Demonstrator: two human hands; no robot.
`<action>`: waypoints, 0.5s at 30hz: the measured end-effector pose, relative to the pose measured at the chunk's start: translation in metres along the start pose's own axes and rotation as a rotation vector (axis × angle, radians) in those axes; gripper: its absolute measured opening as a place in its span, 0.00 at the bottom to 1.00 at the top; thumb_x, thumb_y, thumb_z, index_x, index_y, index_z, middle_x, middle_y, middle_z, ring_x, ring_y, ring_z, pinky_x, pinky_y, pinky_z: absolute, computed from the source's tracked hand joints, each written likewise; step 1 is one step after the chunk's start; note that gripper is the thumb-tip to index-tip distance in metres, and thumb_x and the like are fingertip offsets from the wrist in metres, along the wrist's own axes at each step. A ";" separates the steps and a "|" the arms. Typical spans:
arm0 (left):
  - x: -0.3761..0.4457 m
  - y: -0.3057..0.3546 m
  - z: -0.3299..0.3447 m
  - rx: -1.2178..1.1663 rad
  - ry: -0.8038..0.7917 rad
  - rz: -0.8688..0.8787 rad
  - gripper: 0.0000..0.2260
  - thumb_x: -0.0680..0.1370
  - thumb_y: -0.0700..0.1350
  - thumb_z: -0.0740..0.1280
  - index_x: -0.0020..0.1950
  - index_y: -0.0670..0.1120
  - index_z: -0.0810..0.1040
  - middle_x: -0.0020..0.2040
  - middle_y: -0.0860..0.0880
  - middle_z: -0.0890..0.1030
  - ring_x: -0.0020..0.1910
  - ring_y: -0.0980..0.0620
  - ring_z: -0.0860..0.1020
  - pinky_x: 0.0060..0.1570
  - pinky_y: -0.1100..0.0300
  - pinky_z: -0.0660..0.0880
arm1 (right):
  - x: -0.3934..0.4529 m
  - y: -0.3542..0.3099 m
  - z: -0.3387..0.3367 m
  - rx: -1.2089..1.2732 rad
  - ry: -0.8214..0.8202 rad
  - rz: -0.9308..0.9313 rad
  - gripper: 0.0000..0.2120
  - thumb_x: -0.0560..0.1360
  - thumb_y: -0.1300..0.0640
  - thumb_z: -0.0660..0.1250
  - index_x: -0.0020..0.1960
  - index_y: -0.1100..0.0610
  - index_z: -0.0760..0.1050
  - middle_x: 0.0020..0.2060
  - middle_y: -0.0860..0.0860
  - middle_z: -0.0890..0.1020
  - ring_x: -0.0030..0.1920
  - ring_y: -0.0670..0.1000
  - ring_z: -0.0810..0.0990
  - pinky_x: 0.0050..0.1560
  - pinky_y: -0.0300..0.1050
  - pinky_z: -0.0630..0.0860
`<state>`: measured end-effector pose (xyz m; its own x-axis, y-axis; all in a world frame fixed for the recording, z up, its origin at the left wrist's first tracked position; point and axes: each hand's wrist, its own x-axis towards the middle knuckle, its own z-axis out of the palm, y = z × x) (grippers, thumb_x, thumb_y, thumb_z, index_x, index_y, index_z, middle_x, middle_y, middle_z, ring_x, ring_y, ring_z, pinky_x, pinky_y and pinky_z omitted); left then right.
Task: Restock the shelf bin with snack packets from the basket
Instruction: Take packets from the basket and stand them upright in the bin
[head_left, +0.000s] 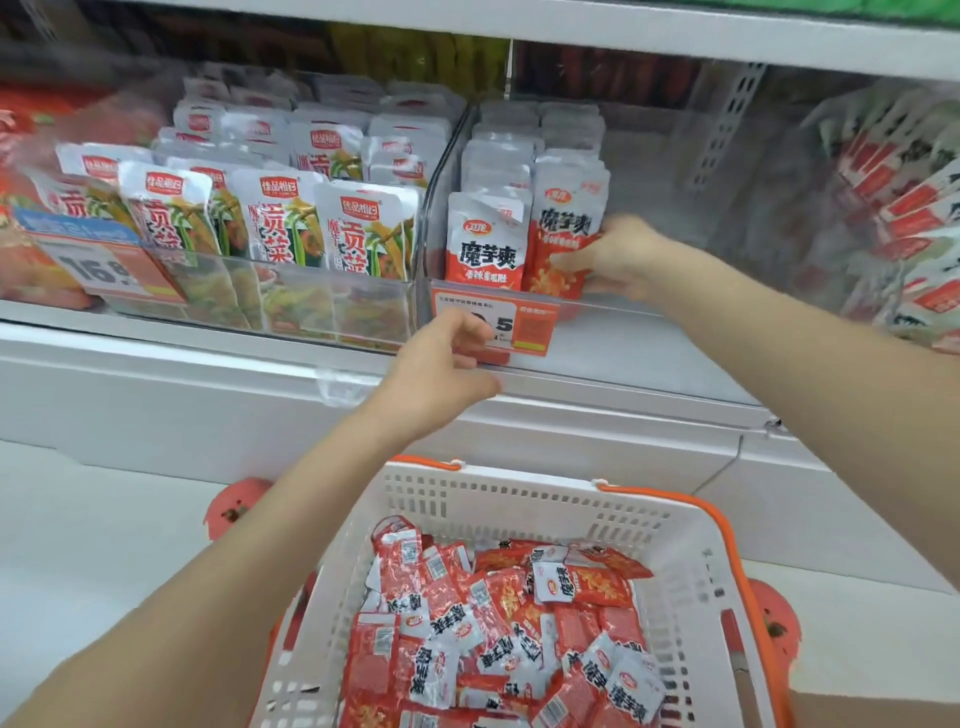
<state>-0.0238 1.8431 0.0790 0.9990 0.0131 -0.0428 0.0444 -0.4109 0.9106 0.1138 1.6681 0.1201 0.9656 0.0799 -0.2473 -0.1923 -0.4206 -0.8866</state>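
Two hands: the left hand and the right hand. One white basket with two orange handles. Red packets in it are heaped, too many to count. The clear bin holds two rows of red packets. The neighbouring bin shows four green packets in front. Two price tags.

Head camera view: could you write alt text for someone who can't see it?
A person's right hand holds red snack packets upright in a clear shelf bin, while the left hand grips its front edge by the price tag. Below, a white basket holds more packets.
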 end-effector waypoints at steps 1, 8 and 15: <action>0.001 -0.001 -0.001 0.007 -0.002 0.008 0.16 0.70 0.37 0.73 0.54 0.49 0.74 0.51 0.53 0.77 0.50 0.53 0.78 0.45 0.67 0.72 | 0.006 0.002 0.006 -0.008 -0.002 0.012 0.19 0.72 0.65 0.72 0.61 0.61 0.74 0.56 0.56 0.81 0.54 0.54 0.81 0.56 0.52 0.78; 0.003 -0.004 0.002 0.070 0.004 0.069 0.18 0.69 0.37 0.74 0.52 0.49 0.71 0.50 0.53 0.76 0.50 0.53 0.77 0.49 0.63 0.74 | 0.013 0.005 0.019 -0.757 0.102 -0.215 0.21 0.80 0.51 0.60 0.69 0.62 0.67 0.64 0.63 0.73 0.62 0.62 0.73 0.60 0.50 0.70; 0.001 -0.005 0.003 0.117 0.010 0.096 0.18 0.69 0.37 0.74 0.53 0.49 0.70 0.54 0.49 0.75 0.50 0.52 0.77 0.48 0.63 0.72 | 0.021 0.012 0.015 -0.681 0.123 -0.148 0.28 0.77 0.47 0.64 0.70 0.62 0.64 0.63 0.60 0.74 0.61 0.60 0.75 0.52 0.44 0.70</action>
<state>-0.0228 1.8424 0.0730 0.9986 -0.0224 0.0469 -0.0517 -0.5141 0.8562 0.1295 1.6781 0.0979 0.9936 0.0943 -0.0620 0.0558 -0.8883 -0.4558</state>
